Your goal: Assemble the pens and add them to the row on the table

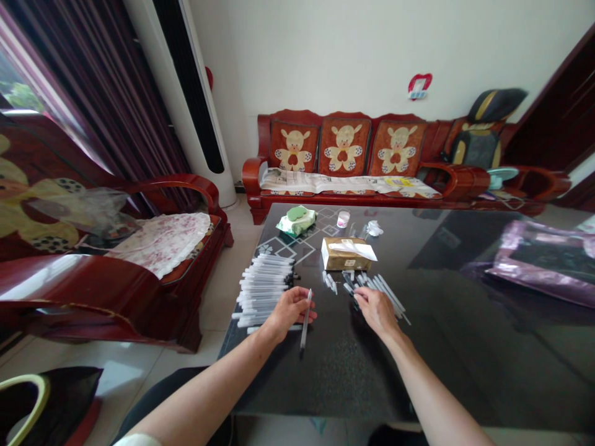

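My left hand [294,308] is closed on a clear pen [305,328], which slants with its dark end toward me. Just left of that hand lies a wide row of white, frosted pen barrels [263,285] with dark ends on the right. My right hand [375,306] has its fingers pinched together over a small heap of black pen caps [348,282]; whether a cap sits between the fingertips is hidden. Beyond that hand, several thin pale tubes [389,291] lie side by side. A few short clear pen parts [330,282] rest left of the caps.
A gold tissue box [346,257] stands behind the pen parts. Farther back on the dark glossy table [446,359] are a green wipes pack [297,221], a small white jar [343,219] and a crumpled tissue [374,228]. A purple plastic bag [525,260] lies at right.
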Demonstrator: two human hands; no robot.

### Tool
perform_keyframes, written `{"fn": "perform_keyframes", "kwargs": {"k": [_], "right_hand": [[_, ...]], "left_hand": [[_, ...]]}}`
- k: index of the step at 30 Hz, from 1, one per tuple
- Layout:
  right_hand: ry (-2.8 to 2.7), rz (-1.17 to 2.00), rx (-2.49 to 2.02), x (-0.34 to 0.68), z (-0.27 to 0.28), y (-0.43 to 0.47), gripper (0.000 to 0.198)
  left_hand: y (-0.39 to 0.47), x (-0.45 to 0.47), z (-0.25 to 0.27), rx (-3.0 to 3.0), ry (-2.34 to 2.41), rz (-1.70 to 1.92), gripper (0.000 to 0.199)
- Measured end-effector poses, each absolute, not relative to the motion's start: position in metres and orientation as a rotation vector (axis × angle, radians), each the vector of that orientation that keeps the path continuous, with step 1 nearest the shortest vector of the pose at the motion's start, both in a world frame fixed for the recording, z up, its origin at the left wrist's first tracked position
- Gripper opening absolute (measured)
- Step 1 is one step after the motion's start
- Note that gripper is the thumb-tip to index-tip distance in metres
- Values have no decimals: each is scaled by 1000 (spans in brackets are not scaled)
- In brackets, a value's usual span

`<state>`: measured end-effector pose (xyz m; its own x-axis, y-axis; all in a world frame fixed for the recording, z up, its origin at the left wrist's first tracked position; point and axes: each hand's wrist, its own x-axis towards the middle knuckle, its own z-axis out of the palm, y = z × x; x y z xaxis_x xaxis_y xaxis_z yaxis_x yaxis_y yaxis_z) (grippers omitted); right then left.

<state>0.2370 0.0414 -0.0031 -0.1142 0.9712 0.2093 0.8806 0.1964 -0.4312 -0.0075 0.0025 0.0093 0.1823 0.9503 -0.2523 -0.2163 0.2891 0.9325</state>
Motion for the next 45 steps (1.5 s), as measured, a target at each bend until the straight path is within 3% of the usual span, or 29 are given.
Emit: {"fn": "perform_keyframes", "kwargs": {"k": [15,23,28,35,38,42,45], "right_hand": [[-2241,129,-1843,187,-3,53,34],[-2395,77,-1830,186,1,54,22],[-2358,330,-1702,196,3,38,20],[-2072,762,-1418,197,14,7,34],[-2104,821,-1332,184,16,-5,28],[-2220,730,-1399,179,13,-4,26],[-2187,429,-1716,191,9,9,25]], "left_hand": [[7,-10,9,836,1074,1110,34],[9,-11,6,749,1006,1134,36],[10,-9,1,724,967,1156,31],[9,-4,-1,701,937,1217,32],[6,-1,-2,741,917,1198,33],[4,1,-3,755,913,1189,38],[6,-3,-1,735,965,1225,45]]}}
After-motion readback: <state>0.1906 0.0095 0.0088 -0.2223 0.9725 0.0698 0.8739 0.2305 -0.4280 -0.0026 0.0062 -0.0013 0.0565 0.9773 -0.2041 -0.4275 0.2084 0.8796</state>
